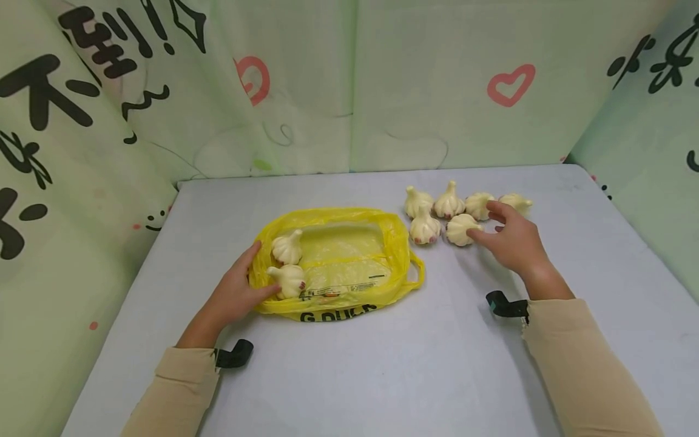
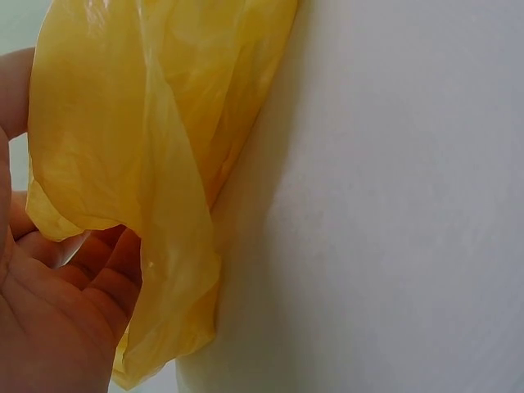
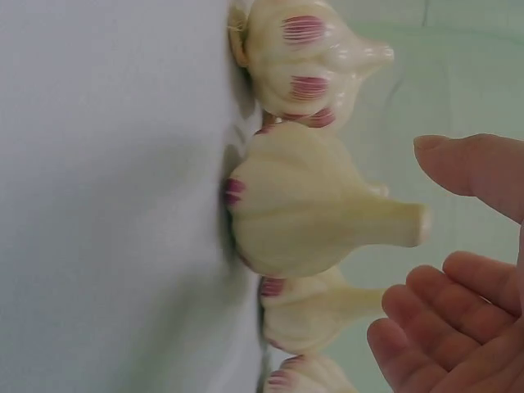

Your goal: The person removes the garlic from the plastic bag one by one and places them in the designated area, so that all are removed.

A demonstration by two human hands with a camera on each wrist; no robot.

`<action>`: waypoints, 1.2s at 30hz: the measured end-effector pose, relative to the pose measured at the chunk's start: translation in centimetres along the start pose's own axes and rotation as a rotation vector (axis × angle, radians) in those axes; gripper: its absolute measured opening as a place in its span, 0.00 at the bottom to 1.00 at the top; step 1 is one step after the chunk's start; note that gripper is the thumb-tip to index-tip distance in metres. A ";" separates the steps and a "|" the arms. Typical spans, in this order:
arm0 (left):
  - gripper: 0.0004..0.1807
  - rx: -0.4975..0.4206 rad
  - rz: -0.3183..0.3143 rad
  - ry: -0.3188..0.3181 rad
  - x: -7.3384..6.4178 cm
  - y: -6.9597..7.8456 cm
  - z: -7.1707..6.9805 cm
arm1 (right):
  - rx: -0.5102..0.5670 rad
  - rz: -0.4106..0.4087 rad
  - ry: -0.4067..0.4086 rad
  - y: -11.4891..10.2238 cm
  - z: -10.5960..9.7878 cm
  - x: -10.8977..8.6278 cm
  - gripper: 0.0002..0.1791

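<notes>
A yellow plastic bag point(image 1: 349, 215) lies on the table with its mouth spread wide. Two garlic bulbs point(image 1: 288, 280) sit inside at its left end. My left hand point(image 1: 235, 297) grips the bag's left side, thumb over the rim near the bulbs and fingers outside; in the left wrist view, yellow film point(image 2: 176, 246) hides part of these fingers. To the right of the bag, my right hand point(image 1: 510, 238) reaches over a group of garlic bulbs, thumb and fingers spread apart. The nearest bulb point(image 3: 303, 201) stands with its stem toward this hand, a gap between them in the right wrist view.
Several more garlic bulbs point(image 1: 449, 201) stand close together at the table's back right. A bag handle loop point(image 1: 419, 270) sticks out to the right. Behind the white table point(image 1: 382, 376) hangs a pale green printed curtain point(image 1: 426, 79).
</notes>
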State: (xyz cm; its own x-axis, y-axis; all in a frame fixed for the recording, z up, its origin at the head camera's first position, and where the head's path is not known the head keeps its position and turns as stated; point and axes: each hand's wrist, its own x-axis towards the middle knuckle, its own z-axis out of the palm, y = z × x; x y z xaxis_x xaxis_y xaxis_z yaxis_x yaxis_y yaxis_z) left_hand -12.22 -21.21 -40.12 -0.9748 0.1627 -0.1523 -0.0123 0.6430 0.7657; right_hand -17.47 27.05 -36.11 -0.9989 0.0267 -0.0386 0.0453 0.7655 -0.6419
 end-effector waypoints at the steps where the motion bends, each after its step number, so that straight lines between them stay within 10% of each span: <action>1: 0.56 0.000 -0.001 0.000 0.0 0.0 0.0 | -0.002 -0.008 0.011 -0.3 -0.1 -0.1 0.46; 11: 0.56 -0.006 -0.008 -0.002 0.0 0.0 -0.1 | 0.059 -0.163 0.034 -5.2 0.1 -1.2 0.42; 36: 0.53 -0.066 0.093 -0.058 -1.0 0.1 -0.6 | 0.131 -0.492 -0.404 -15.2 11.8 -1.6 0.39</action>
State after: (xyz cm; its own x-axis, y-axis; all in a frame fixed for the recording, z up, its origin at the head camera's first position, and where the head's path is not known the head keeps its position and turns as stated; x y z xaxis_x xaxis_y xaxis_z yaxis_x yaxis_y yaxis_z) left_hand -11.36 -21.74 -39.55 -0.9580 0.2634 -0.1133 0.0607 0.5725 0.8176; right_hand -16.45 7.80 -35.38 -0.8212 -0.5704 0.0147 -0.3894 0.5415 -0.7451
